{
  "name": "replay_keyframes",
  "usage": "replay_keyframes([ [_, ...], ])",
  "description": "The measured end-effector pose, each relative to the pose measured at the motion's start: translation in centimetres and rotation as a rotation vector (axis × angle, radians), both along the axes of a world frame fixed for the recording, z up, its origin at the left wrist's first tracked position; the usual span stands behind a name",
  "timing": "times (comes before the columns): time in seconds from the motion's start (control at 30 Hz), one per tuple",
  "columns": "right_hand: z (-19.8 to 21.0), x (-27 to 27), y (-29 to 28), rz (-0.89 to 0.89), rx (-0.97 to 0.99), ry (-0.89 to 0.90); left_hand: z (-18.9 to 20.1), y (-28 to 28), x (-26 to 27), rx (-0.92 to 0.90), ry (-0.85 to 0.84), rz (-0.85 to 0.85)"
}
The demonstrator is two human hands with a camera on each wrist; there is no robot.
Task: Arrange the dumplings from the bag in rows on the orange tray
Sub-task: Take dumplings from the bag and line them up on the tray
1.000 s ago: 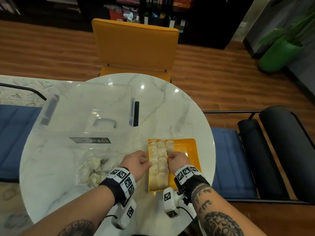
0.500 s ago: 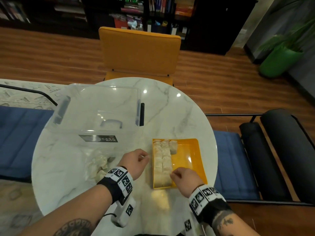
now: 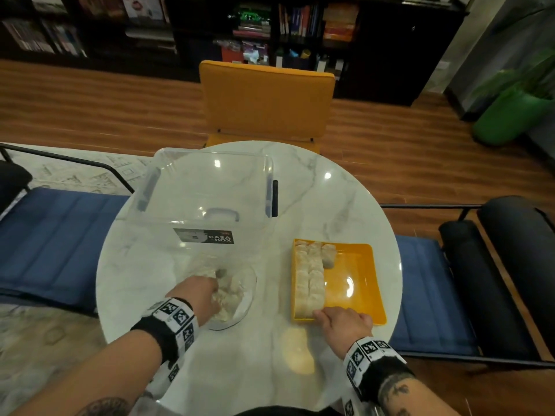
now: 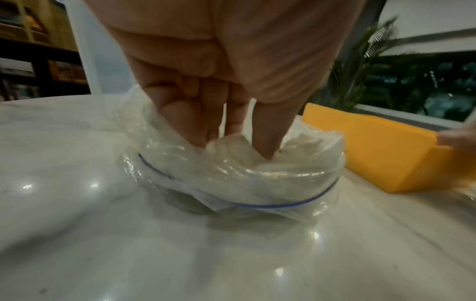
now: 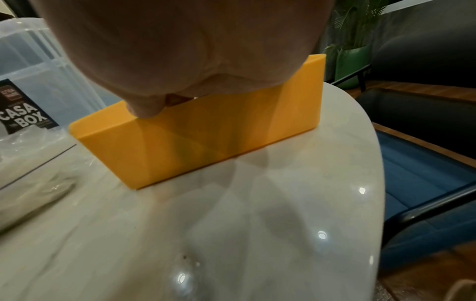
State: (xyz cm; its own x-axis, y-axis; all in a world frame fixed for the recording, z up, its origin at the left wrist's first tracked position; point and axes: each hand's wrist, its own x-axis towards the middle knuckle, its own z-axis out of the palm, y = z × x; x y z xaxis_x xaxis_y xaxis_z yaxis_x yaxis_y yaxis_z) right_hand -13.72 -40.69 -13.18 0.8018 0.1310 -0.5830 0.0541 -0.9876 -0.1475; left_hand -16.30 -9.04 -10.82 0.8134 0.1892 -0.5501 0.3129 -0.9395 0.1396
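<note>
- Since a moment ago, the left hand [image 3: 196,295] left the orange tray [image 3: 357,265] and reached into the zip bag [image 4: 231,173]; its bunched fingers [image 4: 268,130] pinch a dumpling [image 4: 229,142].
- Two full rows plus one dumpling [image 3: 328,255] sit in the tray.
- Right hand [image 3: 345,322] rests on the tray's near rim, fingers draped over it.

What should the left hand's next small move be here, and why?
Probably close the fingers on one dumpling and lift it out. The left hand is already inside the clear bag, fingertips down among the dumplings, while the orange tray has two full rows, a third barely begun, and the right hand resting at its near edge.
</note>
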Motion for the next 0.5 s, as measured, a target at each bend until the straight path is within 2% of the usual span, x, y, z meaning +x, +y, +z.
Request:
replay_keyframes([
  [0.23,-0.1,0.2,0.2,0.007,-0.023,0.012,-2.6,-2.0,-1.4,0.15,0.004,-0.192],
  [0.4,0.0,0.3,0.1,0.014,-0.018,0.033,-2.9,-1.0,-0.3,-0.064,-0.09,-0.089],
  [0.5,-0.1,0.2,0.0,0.014,-0.015,0.035,-2.8,-0.4,0.0,-0.106,-0.138,-0.069],
])
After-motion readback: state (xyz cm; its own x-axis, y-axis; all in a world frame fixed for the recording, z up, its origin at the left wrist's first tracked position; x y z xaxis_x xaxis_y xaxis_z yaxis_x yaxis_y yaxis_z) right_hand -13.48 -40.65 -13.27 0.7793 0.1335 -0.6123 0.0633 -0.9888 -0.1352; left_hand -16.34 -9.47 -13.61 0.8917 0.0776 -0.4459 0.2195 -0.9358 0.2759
